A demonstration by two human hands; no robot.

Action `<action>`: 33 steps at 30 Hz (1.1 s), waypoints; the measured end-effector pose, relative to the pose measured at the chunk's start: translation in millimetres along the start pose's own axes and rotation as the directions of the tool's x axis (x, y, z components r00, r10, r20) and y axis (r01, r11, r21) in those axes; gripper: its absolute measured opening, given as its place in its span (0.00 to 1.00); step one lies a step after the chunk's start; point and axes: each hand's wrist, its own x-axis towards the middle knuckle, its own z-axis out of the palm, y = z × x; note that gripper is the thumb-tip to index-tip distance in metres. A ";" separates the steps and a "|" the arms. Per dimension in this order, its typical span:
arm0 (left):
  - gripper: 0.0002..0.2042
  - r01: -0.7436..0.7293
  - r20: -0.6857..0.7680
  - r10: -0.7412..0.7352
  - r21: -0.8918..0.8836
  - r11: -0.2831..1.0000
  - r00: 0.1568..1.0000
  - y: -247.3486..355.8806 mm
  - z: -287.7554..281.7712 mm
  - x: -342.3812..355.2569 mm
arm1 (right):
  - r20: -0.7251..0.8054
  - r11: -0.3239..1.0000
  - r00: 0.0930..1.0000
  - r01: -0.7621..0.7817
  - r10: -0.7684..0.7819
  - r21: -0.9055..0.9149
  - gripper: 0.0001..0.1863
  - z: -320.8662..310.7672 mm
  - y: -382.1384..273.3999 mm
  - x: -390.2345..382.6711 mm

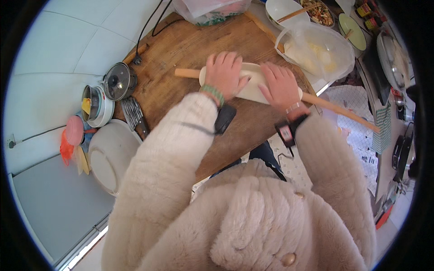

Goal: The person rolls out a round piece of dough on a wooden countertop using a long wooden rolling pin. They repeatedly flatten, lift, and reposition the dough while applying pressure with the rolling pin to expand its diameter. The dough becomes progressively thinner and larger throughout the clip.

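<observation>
A long wooden rolling pin [339,111] lies across the brown wooden board [230,149], with a pale sheet of dough [250,92] wrapped around its middle. My left hand [224,74] rests on the left part of the dough, fingers stretched forward and thumb apart. My right hand [280,88] lies on the dough's right part, its fingers likewise extended and slightly apart, thumb toward the middle. The pin's bare ends show beyond both hands.
A cleaver [132,113], pot [118,81], stacked bowls [103,106] and large basin [108,156] stand left. Behind are a power cord [139,47] and plastic bags [210,9]. Back right hold a translucent bag [316,56], dishes [351,31], bottles and a lidded pan [391,61].
</observation>
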 end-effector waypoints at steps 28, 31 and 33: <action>0.20 0.156 0.285 -0.162 0.044 0.987 0.945 61.6 -29.6 -29.3 | 0.372 0.943 0.872 -0.331 0.319 -0.034 0.23 -26.5 -36.9 -47.4; 0.37 -0.027 -0.079 0.022 -0.067 0.997 0.997 85.2 -17.2 -56.5 | -0.126 0.996 0.989 -0.084 0.084 -0.001 0.36 -4.9 -50.4 -79.3; 0.38 0.028 -0.053 -0.030 -0.043 0.999 0.998 85.5 4.3 -72.4 | -0.114 0.998 0.992 -0.061 0.060 -0.011 0.37 12.9 -39.7 -91.7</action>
